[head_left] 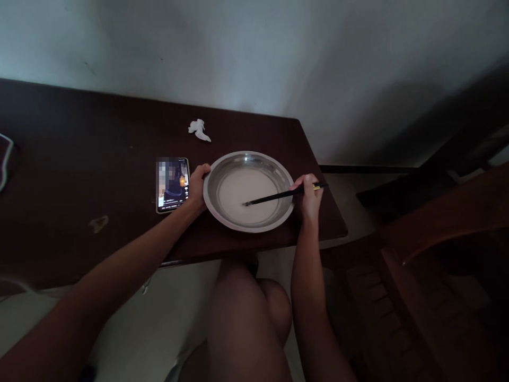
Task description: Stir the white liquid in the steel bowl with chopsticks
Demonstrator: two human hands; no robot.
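A round steel plate [222, 172] with a pale, whitish layer across its bottom sits on the dark wooden table [87, 175] near its right front corner. My left hand [197, 185] is closed on the plate's left rim. My right hand [309, 199] is closed on a pair of black chopsticks [274, 197] at the plate's right rim. Their tips rest in the middle of the plate.
A lit phone [172, 184] lies flat just left of the plate, beside my left hand. A crumpled white tissue [199, 129] lies farther back. The wall stands right behind the table. Dark wooden furniture [437, 239] is at the right. My bare knees [254, 307] are below the table edge.
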